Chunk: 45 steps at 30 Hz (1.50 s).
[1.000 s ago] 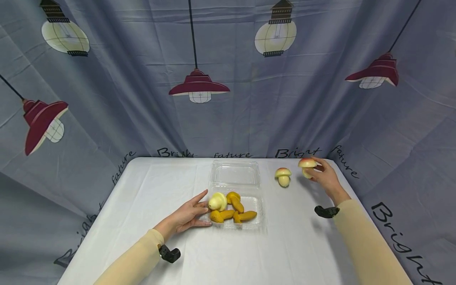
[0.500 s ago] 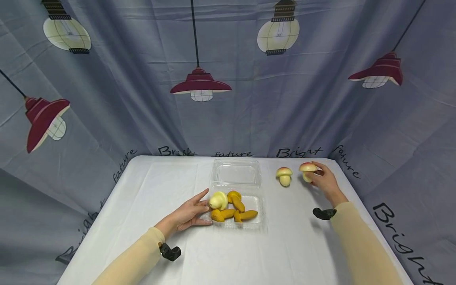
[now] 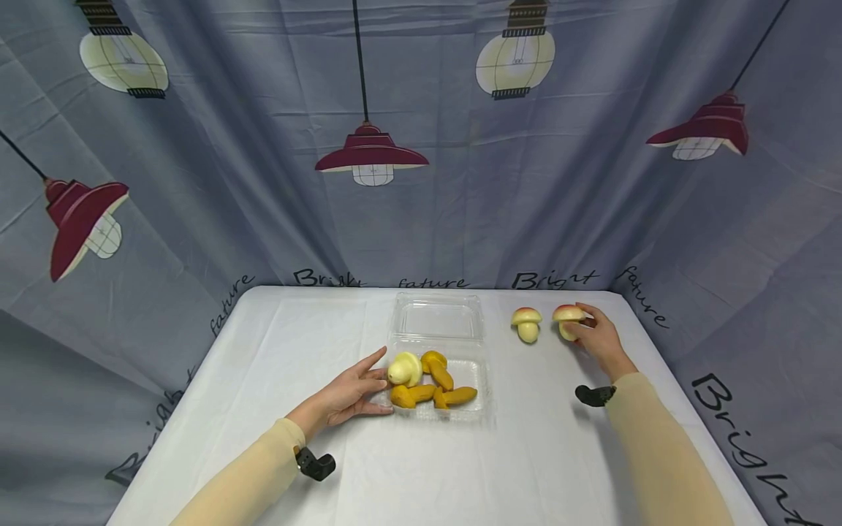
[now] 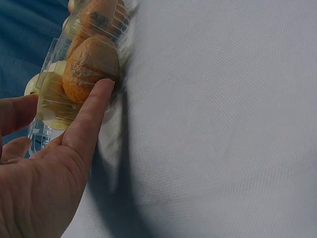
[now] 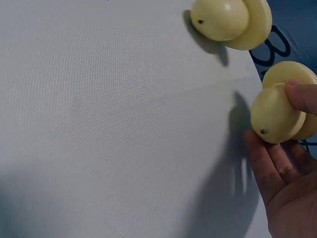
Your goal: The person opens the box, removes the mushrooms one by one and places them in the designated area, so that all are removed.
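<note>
The right hand [image 3: 601, 342] holds a pale mushroom with a reddish cap [image 3: 569, 314] at the table's back right; in the right wrist view the thumb lies on the mushroom [image 5: 277, 114] and fingers are beneath it. A similar mushroom [image 3: 527, 326] stands just to its left. The left hand [image 3: 347, 397], fingers spread, touches the left side of a clear hinged box [image 3: 485, 387]. Inside the box lie a pale mushroom [image 3: 404, 370] and three orange-brown mushrooms [image 3: 455, 397]. In the left wrist view a fingertip of the left hand [image 4: 54, 163] rests on the box wall beside a brown mushroom [image 4: 91, 67].
The box's clear lid [image 3: 437, 318] lies folded back behind its tray. A white cloth covers the table [image 3: 421, 475]. A grey-blue curtain [image 3: 263, 146] printed with lamps hangs behind and at both sides.
The right hand has lowered the mushroom and brought it slightly closer to the standing one. The left hand stays at the box, and the head view has shifted slightly.
</note>
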{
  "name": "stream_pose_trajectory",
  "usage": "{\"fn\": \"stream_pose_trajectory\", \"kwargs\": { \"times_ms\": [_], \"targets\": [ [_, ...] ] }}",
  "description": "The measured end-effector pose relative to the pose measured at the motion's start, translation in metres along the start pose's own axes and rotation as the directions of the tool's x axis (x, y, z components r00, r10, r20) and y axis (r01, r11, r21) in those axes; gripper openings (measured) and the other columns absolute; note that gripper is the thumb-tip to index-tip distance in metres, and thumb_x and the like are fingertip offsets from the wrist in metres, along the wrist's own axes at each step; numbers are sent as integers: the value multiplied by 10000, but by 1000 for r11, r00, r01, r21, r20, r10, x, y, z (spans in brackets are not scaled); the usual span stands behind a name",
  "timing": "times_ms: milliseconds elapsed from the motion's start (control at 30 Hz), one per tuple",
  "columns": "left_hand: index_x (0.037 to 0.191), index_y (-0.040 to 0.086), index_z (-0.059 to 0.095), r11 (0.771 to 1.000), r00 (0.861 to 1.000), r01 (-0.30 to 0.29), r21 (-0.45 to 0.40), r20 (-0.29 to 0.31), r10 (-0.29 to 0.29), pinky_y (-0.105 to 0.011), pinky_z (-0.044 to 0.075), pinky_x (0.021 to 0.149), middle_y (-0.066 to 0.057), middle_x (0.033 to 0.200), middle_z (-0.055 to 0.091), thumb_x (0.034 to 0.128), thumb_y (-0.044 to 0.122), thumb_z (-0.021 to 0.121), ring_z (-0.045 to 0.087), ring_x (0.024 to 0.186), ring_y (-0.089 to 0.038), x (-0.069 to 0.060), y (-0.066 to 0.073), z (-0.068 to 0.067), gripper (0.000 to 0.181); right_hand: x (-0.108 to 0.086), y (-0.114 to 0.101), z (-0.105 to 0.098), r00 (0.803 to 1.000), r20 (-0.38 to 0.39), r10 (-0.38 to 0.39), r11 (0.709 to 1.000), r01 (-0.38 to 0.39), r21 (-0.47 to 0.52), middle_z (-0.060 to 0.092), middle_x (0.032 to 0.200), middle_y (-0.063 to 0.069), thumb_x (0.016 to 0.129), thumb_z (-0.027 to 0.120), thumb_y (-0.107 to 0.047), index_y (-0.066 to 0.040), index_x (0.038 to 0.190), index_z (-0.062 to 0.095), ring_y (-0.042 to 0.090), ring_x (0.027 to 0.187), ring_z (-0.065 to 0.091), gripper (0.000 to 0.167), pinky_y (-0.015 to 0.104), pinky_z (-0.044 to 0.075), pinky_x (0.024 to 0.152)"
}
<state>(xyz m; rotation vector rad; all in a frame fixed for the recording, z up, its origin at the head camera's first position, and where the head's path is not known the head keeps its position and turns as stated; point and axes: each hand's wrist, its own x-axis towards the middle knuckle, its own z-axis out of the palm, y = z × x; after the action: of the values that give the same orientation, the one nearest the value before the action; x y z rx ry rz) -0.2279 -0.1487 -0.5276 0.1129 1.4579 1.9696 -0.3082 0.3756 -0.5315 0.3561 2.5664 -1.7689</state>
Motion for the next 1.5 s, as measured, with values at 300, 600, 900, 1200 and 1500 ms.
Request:
{"fn": "stream_pose_trajectory", "kwargs": {
  "times_ms": [300, 600, 900, 1200, 1500],
  "targets": [
    [1670, 250, 61, 1000, 1000, 5, 4, -7, -5, -570, 535, 977, -283, 1671, 26, 1059, -32, 456, 195, 1491, -489, 1, 1, 0, 780, 4, 1, 1, 1000, -12, 0, 999, 0, -40, 408, 1497, 286, 987, 695, -193, -88, 1629, 256, 258, 1144, 517, 784, 173, 543, 745],
    [1670, 256, 81, 1000, 1000, 6, -2, -15, -6, -571, 541, 969, -282, 1672, 27, 1056, -34, 462, 202, 1488, -488, 1, 0, 0, 778, 1, -2, 2, 1000, -8, -6, 998, 6, -60, 415, 1492, 300, 1009, 665, -186, -59, 1626, 245, 265, 1148, 512, 757, 157, 529, 732],
    [1670, 254, 71, 1000, 1000, 2, 5, -4, -2, -570, 540, 973, -287, 1670, 25, 1057, -26, 463, 197, 1489, -491, 1, -1, 0, 780, 1, -2, 2, 1000, 13, -13, 998, 14, -68, 434, 1474, 308, 1011, 654, -192, -35, 1621, 240, 161, 1055, 535, 753, 210, 555, 779],
    [1669, 265, 84, 1000, 1000, 3, 11, -11, -2, -561, 548, 964, -284, 1671, 33, 1056, -12, 482, 255, 1472, -487, 1, -1, -1, 781, 5, 2, 5, 1000, 12, 25, 996, -24, -85, 430, 1476, 299, 1008, 659, -210, -58, 1633, 220, 224, 1104, 532, 779, 203, 549, 772],
    [1668, 266, 100, 1000, 1000, 9, 7, -21, -9, -559, 552, 959, -287, 1670, 29, 1049, -14, 498, 256, 1469, -494, 1, -1, -1, 788, 6, 4, 6, 999, 3, 45, 992, -44, -118, 438, 1473, 287, 1014, 648, -257, -83, 1642, 208, 244, 1110, 520, 786, 197, 526, 747]
  ]
}}
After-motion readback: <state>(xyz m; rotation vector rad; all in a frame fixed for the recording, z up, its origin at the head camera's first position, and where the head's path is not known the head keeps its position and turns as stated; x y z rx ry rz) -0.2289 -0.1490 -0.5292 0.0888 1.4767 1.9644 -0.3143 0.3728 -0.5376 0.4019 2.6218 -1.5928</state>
